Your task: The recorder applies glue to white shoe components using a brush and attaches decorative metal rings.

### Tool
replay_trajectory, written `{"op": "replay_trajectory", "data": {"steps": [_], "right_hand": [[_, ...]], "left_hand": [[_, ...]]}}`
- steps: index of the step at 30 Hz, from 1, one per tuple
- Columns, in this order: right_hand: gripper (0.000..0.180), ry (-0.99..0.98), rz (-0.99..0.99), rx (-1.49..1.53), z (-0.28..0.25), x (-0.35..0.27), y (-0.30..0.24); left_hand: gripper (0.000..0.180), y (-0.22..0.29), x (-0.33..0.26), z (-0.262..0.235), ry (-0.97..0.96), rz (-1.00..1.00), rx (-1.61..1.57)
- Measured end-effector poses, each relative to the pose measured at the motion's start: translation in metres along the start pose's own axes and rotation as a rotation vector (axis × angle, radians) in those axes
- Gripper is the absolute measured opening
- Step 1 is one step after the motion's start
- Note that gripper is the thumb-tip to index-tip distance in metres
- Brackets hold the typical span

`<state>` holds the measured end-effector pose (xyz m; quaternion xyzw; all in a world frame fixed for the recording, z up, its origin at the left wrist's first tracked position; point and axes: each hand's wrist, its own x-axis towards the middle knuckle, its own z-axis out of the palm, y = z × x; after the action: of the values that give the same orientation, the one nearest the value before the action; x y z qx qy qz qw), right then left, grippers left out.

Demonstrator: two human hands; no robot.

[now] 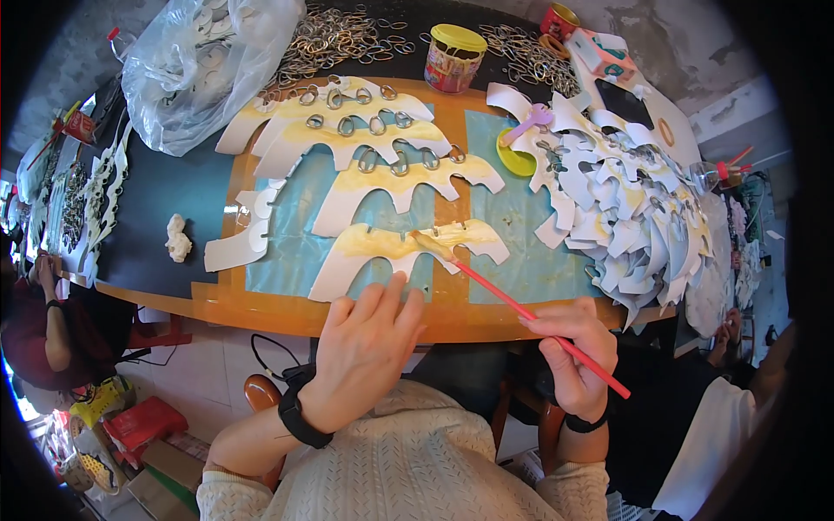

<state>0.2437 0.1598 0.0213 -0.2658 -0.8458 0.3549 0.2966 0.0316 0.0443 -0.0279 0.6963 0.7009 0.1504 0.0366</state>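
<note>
My right hand (578, 352) is closed around a thin red paintbrush (495, 288). Its bristles rest on the upper part of a white curved cut-out piece (347, 265) coated with something yellowish. Fingers out and lying flat, my left hand (369, 334) is at the near side of this piece, by its scalloped edge; exact fingertip contact is hard to tell. Beyond lie more such pieces (408, 182), yellow-coated, with metal rings (400, 162) set along them. A plain white cut-out (239, 247) lies to the left.
At right is a large heap of white pieces (643, 208), beside a yellow-green dish (516, 156) with a purple tool. Loose metal rings (326, 43), a yellow-lidded tub (454, 59) and a clear plastic bag (195, 82) stand at the back. Other people sit at both sides.
</note>
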Motion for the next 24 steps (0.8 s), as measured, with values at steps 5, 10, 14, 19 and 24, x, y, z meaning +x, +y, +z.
{"op": "replay_trajectory", "data": {"steps": [5, 10, 14, 19, 24], "right_hand": [[0.012, -0.055, -0.030, 0.032, -0.004, -0.002, 0.000], [0.013, -0.007, 0.008, -0.011, -0.005, -0.004, -0.001], [0.012, -0.081, -0.015, 0.050, 0.001, -0.001, -0.004], [0.013, -0.061, -0.014, 0.039, 0.000, -0.003, -0.001], [0.013, -0.077, -0.024, 0.048, 0.002, -0.002, -0.004]], "left_hand": [[0.039, 0.001, -0.001, 0.000, -0.036, -0.036, -0.035], [0.034, 0.000, 0.000, 0.000, -0.002, -0.005, -0.005], [0.034, 0.000, -0.001, 0.000, 0.002, -0.002, -0.001], [0.036, -0.006, -0.008, -0.013, -0.014, -0.020, -0.096], [0.041, -0.026, -0.020, -0.028, -0.004, -0.133, -0.030]]}}
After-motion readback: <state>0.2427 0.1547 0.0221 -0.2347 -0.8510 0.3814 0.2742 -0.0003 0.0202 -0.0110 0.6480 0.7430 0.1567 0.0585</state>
